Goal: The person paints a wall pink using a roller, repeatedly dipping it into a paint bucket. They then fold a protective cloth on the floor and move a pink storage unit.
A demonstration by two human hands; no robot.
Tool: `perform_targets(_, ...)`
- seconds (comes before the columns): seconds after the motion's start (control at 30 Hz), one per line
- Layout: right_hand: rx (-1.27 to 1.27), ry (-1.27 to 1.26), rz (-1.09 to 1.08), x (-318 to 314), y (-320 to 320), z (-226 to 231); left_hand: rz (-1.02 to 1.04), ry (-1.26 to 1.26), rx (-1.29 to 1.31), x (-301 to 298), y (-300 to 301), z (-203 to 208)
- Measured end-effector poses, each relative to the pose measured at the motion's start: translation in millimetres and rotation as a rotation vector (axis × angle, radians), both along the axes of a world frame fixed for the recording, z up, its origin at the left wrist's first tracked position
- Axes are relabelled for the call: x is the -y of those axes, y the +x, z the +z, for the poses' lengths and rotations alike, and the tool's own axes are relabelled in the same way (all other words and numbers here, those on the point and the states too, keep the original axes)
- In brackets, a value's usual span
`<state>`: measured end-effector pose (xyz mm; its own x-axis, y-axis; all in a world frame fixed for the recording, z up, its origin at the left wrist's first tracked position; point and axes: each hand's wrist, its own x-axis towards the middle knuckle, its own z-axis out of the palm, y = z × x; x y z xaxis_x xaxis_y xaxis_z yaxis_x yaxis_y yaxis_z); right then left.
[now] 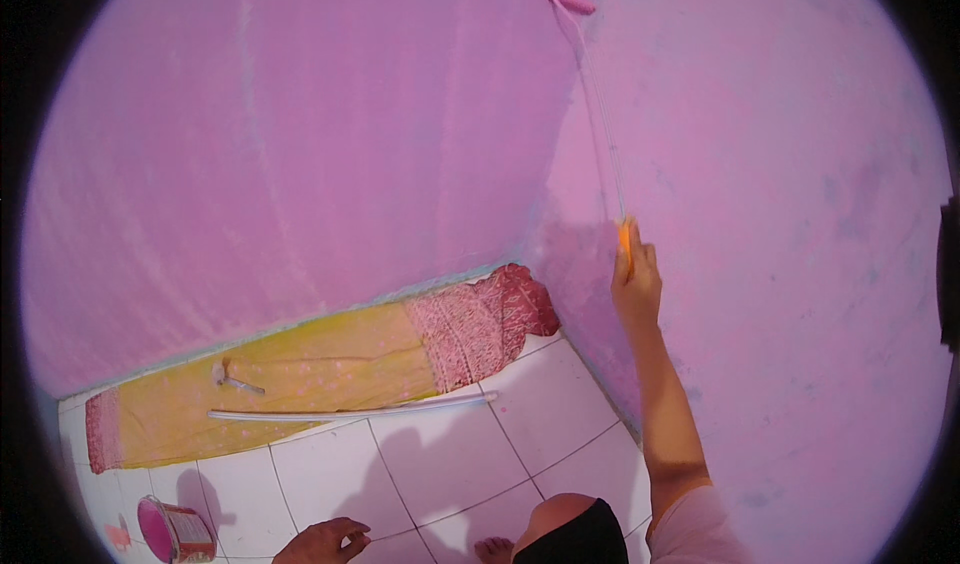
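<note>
A long-handled paint roller (613,149) is held up along the vertical edge where the deep-pink painted wall (350,144) on the left meets the paler, patchy pink wall (800,214) on the right. Its short cylindrical sleeve (576,5) is coated in a strong, saturated pink and is set crosswise at the top of the frame, near the upper part of that edge; whether the plaster is touched by it cannot be told. The thin, pale metal rod is bent below the sleeve and then run down in a nearly straight line, with a small joint seen partway, to a bright orange grip (627,247). The orange grip is enclosed by the fingers of the right hand (642,279), wrapped closely around it, with the forearm raised in front of the paler wall. The left hand (325,542) is held low above the white tiled floor (560,369), its fingers loosely curled and a gap left between thumb and forefinger, with nothing seen in it. Along the floor's edge beneath the deep-pink wall, a paint-speckled yellow cloth with red patterned ends (340,354) is spread. A slender white strip (350,414) is laid along the cloth's near edge, and a round paint bucket (197,536), pink inside, is placed near its left corner.
</note>
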<state>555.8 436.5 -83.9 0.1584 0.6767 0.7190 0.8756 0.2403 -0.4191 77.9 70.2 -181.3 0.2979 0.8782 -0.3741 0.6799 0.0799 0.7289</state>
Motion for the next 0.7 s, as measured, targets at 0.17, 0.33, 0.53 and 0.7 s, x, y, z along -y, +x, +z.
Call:
perform_targets(0.17, 0.011, -0.017, 0.024, 34, 4, -49, -0.01, 0.058, 0.008, 2, -4, 0)
perform_targets(0.33, 0.074, 0.196, -0.001, 26, 4, -20, 0.0, 0.037, -0.017, 5, -5, 1)
perform_targets(0.53, 0.012, 0.099, -0.001, -5, 5, 21, -0.015, 0.024, -0.021, 3, 0, 7)
perform_targets(0.7, 0.068, -0.059, -0.011, 15, 11, -59, -0.022, -0.093, -0.122, -1, 0, 8)
